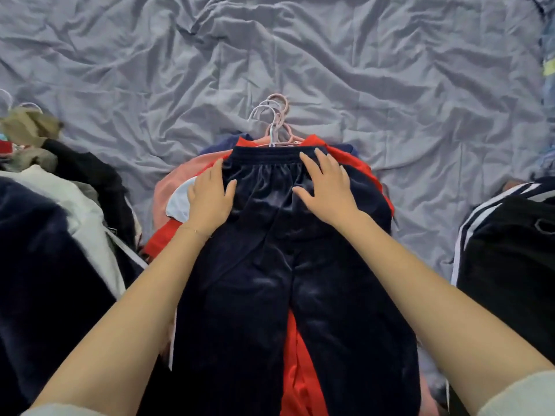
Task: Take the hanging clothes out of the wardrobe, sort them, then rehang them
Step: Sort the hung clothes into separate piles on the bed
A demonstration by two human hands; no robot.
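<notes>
Navy trousers point(288, 265) top the pile: keep left hand point(210, 196) and right hand point(326, 187) spread flat, smoothing outward so the hangers point(274, 121) below stay aligned.

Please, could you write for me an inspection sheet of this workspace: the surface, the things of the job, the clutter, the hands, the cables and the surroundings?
Surface: wrinkled grey bedsheet.
Job's things: navy trousers top the middle stack, over a red garment and a pink garment; hanger hooks stick out at its far end. A mixed clothes pile lies at the left, a black striped garment at the right.
Clutter: nothing seen.
Grippers: left hand and right hand press flat on the trousers just below the waistband.
Cables: nothing seen.
Surroundings: a blue and yellow item at the right edge, cut off, cannot be identified.
</notes>
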